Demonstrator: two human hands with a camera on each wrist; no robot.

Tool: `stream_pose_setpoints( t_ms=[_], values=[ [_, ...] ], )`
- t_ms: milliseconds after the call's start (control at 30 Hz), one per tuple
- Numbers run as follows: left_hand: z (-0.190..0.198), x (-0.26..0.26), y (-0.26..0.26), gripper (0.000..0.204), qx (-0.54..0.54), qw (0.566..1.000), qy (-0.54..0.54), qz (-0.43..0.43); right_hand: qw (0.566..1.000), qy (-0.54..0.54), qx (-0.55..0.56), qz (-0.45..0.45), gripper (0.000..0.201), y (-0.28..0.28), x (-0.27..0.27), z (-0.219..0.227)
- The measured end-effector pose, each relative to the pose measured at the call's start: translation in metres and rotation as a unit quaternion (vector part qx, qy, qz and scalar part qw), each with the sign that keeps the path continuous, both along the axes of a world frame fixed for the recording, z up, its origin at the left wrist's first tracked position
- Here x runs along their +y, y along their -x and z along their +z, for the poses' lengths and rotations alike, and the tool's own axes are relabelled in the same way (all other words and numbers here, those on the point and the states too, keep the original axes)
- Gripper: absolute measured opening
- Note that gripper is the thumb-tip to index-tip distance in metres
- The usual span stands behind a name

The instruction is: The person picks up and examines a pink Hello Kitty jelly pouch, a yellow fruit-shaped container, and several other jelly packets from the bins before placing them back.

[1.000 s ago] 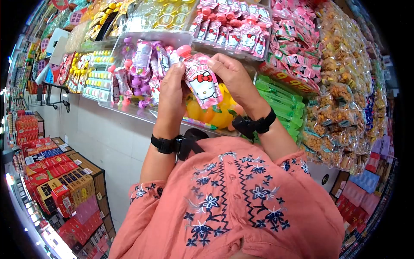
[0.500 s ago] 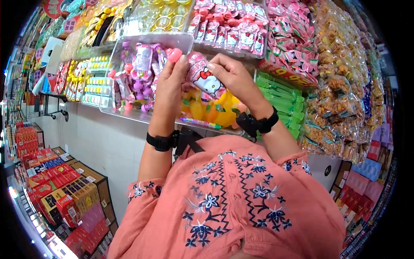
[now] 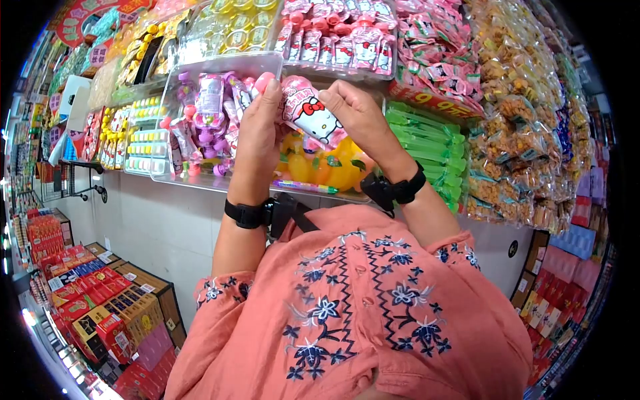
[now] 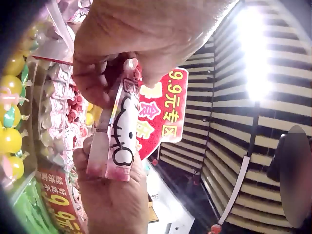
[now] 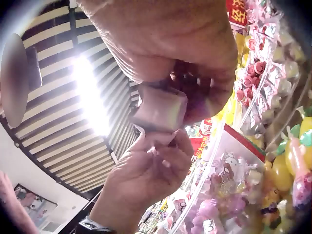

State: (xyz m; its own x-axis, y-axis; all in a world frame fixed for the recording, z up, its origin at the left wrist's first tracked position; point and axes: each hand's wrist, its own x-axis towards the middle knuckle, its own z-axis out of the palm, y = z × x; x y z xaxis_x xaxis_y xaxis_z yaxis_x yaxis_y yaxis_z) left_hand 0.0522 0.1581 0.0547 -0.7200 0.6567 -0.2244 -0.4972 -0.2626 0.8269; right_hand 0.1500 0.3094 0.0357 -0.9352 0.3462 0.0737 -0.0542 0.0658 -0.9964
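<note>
A pink pouch (image 3: 312,119) with a white cartoon cat and red bow is held up between both hands, over the display bins. Its rounded pink cap (image 3: 265,82) sticks out above the left thumb. My left hand (image 3: 258,127) grips the pouch at the cap end. My right hand (image 3: 360,117) pinches its opposite edge between thumb and fingers. The left wrist view shows the pouch (image 4: 126,129) edge-on, its printed side tilted. In the right wrist view its base (image 5: 158,109) faces the camera, partly covered by the fingers.
Below the hands, a clear bin (image 3: 200,179) holds purple and pink candy containers, beside yellow fruit-shaped ones (image 3: 320,163). Similar pouches (image 3: 337,47) fill a bin behind. Green plastic packs (image 3: 427,150) and bagged snacks (image 3: 513,147) lie right. Boxed goods (image 3: 107,300) stand low at left.
The pouch has tilted, its cap end swinging left and its base towards the right hand. The right hand has shifted along the pouch's edge, and the view has moved slightly.
</note>
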Motion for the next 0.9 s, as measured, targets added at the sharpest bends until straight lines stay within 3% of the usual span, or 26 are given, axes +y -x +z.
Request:
stream_pose_setpoints(
  t_ms=[133,333,533,667,800,900],
  values=[
    [-0.004,0.004,-0.018,0.032,0.058,0.996,0.05,0.04,1.0,0.018,0.018,-0.008,0.032,-0.007,0.007,-0.009],
    [-0.007,0.01,-0.035,0.021,0.035,0.992,0.055,0.112,0.999,0.022,0.022,0.012,0.032,-0.019,0.019,-0.011],
    [0.017,0.021,-0.044,0.03,0.026,0.996,0.012,0.09,0.999,-0.01,0.041,-0.003,0.033,-0.024,0.025,0.004],
    [0.003,0.026,-0.041,0.033,0.021,0.998,0.0,0.065,0.998,0.011,0.05,-0.043,0.033,-0.025,0.032,-0.004],
    [-0.01,0.021,-0.053,0.032,0.055,0.998,0.041,-0.015,0.992,0.091,0.065,-0.06,0.034,-0.022,0.034,-0.017],
    [-0.001,0.023,-0.077,0.029,0.109,0.987,0.115,-0.02,0.99,0.094,0.071,-0.081,0.034,-0.024,0.033,-0.014]
  ],
)
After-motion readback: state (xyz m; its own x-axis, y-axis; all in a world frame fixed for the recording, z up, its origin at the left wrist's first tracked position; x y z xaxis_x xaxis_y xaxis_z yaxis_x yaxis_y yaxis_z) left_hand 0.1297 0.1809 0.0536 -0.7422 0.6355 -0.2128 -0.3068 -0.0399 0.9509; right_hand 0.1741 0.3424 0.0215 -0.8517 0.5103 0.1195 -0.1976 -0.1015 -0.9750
